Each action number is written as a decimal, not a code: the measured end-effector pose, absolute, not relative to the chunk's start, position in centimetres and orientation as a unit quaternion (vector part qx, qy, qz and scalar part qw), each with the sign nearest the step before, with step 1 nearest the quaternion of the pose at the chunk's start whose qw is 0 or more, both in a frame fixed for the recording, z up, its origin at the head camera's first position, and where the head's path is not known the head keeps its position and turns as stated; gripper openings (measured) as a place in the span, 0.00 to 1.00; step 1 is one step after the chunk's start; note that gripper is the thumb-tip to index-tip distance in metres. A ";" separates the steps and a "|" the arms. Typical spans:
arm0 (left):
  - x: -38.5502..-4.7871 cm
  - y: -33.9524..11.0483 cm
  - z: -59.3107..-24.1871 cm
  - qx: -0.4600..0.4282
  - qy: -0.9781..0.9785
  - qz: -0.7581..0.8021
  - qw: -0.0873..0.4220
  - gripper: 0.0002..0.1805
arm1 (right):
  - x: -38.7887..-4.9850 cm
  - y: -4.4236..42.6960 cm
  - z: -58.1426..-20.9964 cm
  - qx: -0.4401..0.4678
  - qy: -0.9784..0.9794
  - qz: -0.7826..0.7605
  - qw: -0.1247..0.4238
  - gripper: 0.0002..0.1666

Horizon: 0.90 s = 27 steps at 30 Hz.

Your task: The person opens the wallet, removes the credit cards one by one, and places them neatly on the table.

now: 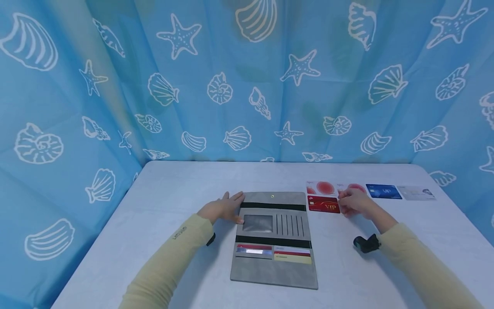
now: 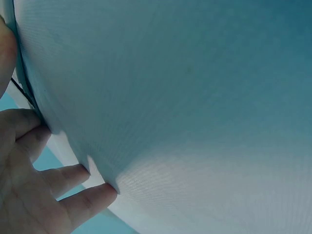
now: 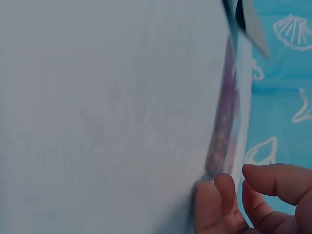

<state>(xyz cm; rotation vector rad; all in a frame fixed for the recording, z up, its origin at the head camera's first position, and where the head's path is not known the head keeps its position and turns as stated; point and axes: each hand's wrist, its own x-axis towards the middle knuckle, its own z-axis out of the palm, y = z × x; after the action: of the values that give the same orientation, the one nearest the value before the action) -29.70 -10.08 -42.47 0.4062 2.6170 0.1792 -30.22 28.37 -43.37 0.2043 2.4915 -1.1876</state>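
Observation:
A grey wallet (image 1: pixel 270 272) lies unfolded on the table, with a clear window (image 1: pixel 257 223) and a row of slots in its middle panel. Two lower pockets hold cards; a yellow card (image 1: pixel 292 257) shows on the right. My left hand (image 1: pixel 224 209) rests at the wallet's upper left edge, fingers spread, thumb by the window. My right hand (image 1: pixel 356 202) bends its fingers down just right of a red VIP card (image 1: pixel 323 204), partly covering a pink and white card (image 1: pixel 356 188). In the right wrist view the fingertips (image 3: pixel 207 200) come close together; whether they pinch a card is unclear.
Along the back right lie another pink and white card (image 1: pixel 320 187), a blue VIP card (image 1: pixel 384 191) and a silver-white card (image 1: pixel 417 193). The white table (image 1: pixel 173 180) ends at a blue curtain (image 1: pixel 216 51) with shell and starfish prints.

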 end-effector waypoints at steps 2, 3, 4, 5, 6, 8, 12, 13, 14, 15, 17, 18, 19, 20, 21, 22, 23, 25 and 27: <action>-29.7 -10.0 -42.4 0.148 0.957 0.068 0.241 0.48 | -29.7 28.1 -43.0 0.064 0.891 -0.413 0.180 0.23; -29.7 -10.0 -42.4 0.148 0.957 0.067 0.241 0.48 | -29.5 27.9 -42.8 0.060 0.893 -0.409 0.176 0.24; -29.7 -10.0 -42.4 0.149 0.957 0.066 0.242 0.48 | -29.2 27.7 -42.6 0.056 0.896 -0.405 0.172 0.25; -29.8 -10.0 -42.5 0.149 0.957 0.066 0.242 0.48 | -28.9 27.4 -42.4 0.053 0.898 -0.404 0.170 0.25; -29.8 -10.0 -42.5 0.150 0.956 0.065 0.242 0.48 | -28.6 27.2 -42.2 0.049 0.899 -0.403 0.167 0.25; -29.8 -9.9 -42.5 0.150 0.956 0.065 0.243 0.48 | -27.9 26.6 -41.8 0.039 0.900 -0.403 0.161 0.24; -29.9 -10.0 -42.3 0.151 0.956 0.067 0.243 0.48 | -26.6 25.2 -41.3 0.014 0.903 -0.403 0.146 0.21; -29.9 -10.0 -42.3 0.151 0.956 0.068 0.244 0.48 | -26.3 24.9 -41.2 0.010 0.904 -0.403 0.143 0.20; -29.9 -10.0 -42.2 0.151 0.955 0.069 0.244 0.47 | -25.9 24.5 -41.0 0.005 0.905 -0.402 0.142 0.19; -29.9 -10.0 -42.2 0.153 0.955 0.069 0.244 0.47 | -25.5 24.1 -41.0 0.001 0.905 -0.401 0.139 0.19; -29.9 -10.0 -42.2 0.153 0.955 0.069 0.244 0.48 | -24.7 23.3 -41.0 -0.008 0.907 -0.399 0.138 0.18; -29.9 -10.0 -42.3 0.152 0.955 0.070 0.244 0.48 | -24.3 22.9 -41.0 -0.013 0.907 -0.397 0.139 0.18; -29.9 -10.0 -42.3 0.152 0.955 0.069 0.244 0.48 | -23.9 22.5 -41.0 -0.017 0.907 -0.396 0.140 0.17; -29.9 -10.0 -42.4 0.153 0.955 0.069 0.244 0.48 | -23.5 22.1 -41.0 -0.022 0.908 -0.394 0.138 0.17; -30.0 -10.0 -42.4 0.152 0.955 0.070 0.244 0.48 | -23.1 21.7 -41.1 -0.026 0.909 -0.392 0.136 0.16; -29.9 -10.0 -42.5 0.151 0.955 0.072 0.243 0.48 | -22.8 21.3 -41.1 -0.031 0.911 -0.388 0.136 0.16; -29.9 -10.1 -42.4 0.151 0.955 0.073 0.244 0.48 | -22.5 20.9 -41.2 -0.036 0.912 -0.385 0.134 0.15; -29.9 -10.1 -42.4 0.151 0.955 0.075 0.243 0.48 | -21.8 20.2 -41.3 -0.049 0.915 -0.377 0.136 0.13; -29.8 -10.1 -42.3 0.150 0.955 0.077 0.243 0.48 | -21.3 19.6 -41.3 -0.063 0.917 -0.368 0.139 0.13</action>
<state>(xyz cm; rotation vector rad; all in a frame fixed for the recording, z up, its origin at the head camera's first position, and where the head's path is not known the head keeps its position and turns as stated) -29.84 -10.12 -42.35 0.4110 2.6099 0.2114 -21.25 19.59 -41.32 -0.1815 2.6511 -1.0637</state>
